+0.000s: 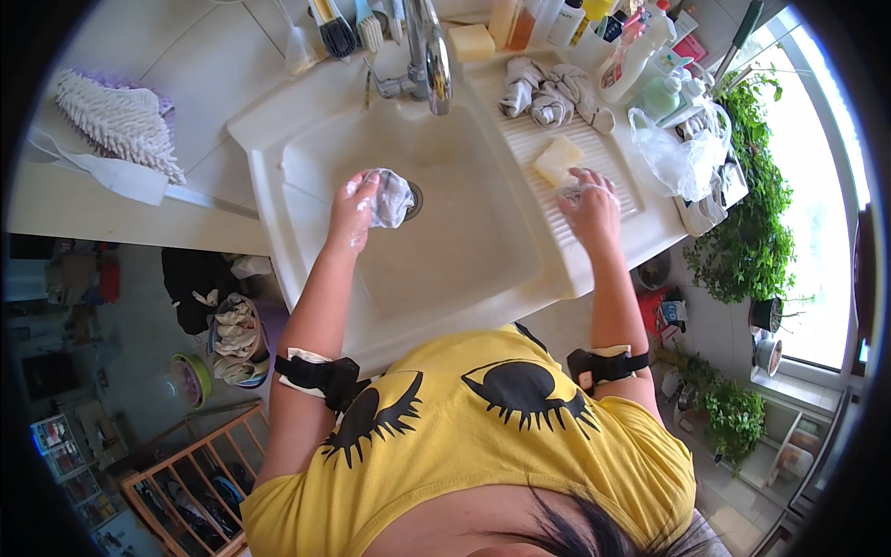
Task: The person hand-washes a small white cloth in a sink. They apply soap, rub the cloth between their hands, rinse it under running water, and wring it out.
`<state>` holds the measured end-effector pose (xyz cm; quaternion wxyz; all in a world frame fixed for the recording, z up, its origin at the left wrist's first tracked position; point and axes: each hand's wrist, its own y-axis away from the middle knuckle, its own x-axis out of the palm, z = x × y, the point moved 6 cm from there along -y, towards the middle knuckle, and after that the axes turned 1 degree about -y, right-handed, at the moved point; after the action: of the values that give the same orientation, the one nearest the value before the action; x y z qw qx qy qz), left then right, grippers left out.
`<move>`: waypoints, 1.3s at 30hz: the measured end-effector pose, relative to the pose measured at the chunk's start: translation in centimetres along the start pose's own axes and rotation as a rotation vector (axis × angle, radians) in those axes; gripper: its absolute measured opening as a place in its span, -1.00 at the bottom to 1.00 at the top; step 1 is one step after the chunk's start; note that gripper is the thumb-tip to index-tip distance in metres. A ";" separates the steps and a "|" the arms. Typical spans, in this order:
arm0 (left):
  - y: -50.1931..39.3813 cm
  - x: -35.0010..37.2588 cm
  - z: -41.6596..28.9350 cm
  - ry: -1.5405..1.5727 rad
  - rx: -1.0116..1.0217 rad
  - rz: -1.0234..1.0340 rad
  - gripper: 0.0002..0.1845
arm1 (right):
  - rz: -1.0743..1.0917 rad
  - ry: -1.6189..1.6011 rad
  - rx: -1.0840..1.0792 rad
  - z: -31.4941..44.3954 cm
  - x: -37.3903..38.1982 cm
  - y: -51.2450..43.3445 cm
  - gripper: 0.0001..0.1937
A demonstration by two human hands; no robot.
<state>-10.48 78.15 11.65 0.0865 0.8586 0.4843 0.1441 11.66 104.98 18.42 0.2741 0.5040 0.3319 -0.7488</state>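
Observation:
My left hand (353, 209) holds a bunched, wet, whitish cloth (391, 198) above the basin of a cream sink (452, 271), beside the drain (414, 200). Suds cling to its fingers and wrist. Over the ribbed washboard at the right, my right hand (593, 209) has bent fingers around a small foamy grey-white cloth (575, 193). Just above those fingers a pale yellow bar of soap (558, 160) lies on the ribs. Behind it are several crumpled grey-white cloths (553, 94). The chrome faucet (438, 76) shows no running water.
Brushes (337, 35), a yellow soap block (472, 43) and several bottles (626, 66) line the back edge. A clear plastic bag (672, 157) sits at the right rim. At the left lies a white chenille mitt (118, 125). A basket of clothes (238, 334) stands on the floor.

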 end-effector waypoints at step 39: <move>-0.3 -1.6 -3.2 0.120 0.089 -0.090 -0.75 | 0.671 -1.828 0.551 10.8 9.4 -0.5 -0.83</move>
<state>-12.61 76.94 14.31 0.0254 0.8289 0.5326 0.1694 1.87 96.18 12.62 0.4937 -0.1495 -0.3483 -0.7827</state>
